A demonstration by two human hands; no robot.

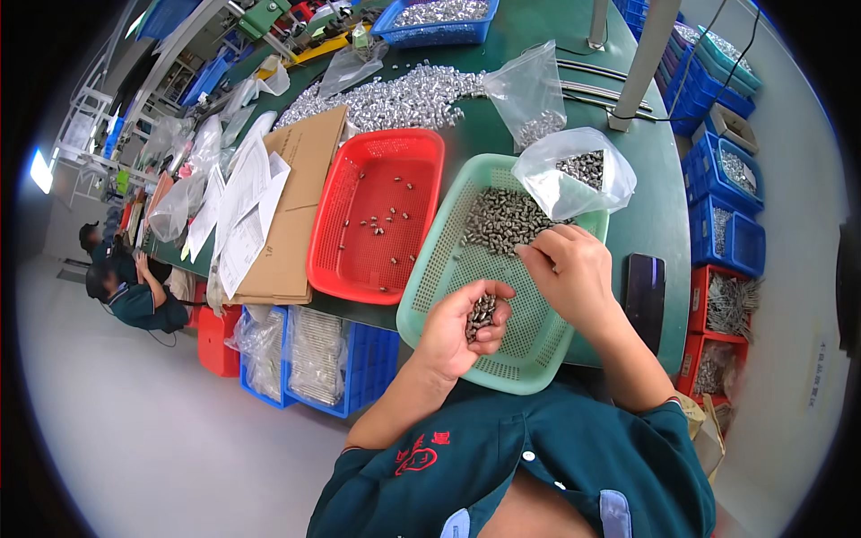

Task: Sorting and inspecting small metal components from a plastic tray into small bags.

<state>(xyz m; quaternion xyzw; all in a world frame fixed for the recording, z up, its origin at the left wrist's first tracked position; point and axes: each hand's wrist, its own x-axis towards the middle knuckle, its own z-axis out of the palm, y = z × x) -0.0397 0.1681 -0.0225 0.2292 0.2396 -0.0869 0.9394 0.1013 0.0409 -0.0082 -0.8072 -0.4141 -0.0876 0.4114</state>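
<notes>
My left hand point(453, 334) is cupped around a handful of small metal cylindrical parts point(482, 317), over the near left part of a pale green mesh basket point(531, 375). To its right, my right hand point(576, 276) has thumb and forefinger pinched together at the near edge of a pile of similar parts point(504, 220) in that basket. Whatever the pinch holds is too small to make out. A plastic bag point(552, 184) with more metal parts lies open across the basket's far right corner. Left of the basket, a red mesh basket point(327, 260) has several loose parts scattered inside.
Flattened cardboard point(282, 260) and paper sheets point(247, 220) lie left of the red basket. Shiny metal pieces point(386, 99) are heaped farther back. A phone point(645, 300) rests at the right. Blue bins point(731, 170) stand along the wall; two people point(143, 296) are at far left.
</notes>
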